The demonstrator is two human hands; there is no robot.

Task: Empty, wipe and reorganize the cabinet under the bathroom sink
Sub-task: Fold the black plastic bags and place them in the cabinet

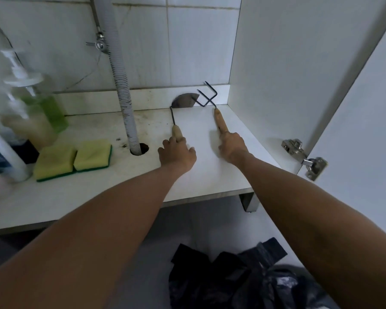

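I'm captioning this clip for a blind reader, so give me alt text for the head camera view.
Inside an under-sink cabinet, the left hand grips a small hoe and the right hand a hand fork, both lying on the white shelf. Two yellow sponges and pump bottles sit left of the drain hose.

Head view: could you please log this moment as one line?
left hand: holds hoe handle | right hand: holds hand rake handle | both tools on cabinet floor

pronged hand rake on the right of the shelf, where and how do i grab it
Grip the pronged hand rake by its wooden handle, coming from the open front of the cabinet. The handle end points toward the front, where the right hand already meets it, while the bent metal prongs point at the back wall. A wrap around the handle looks safest.
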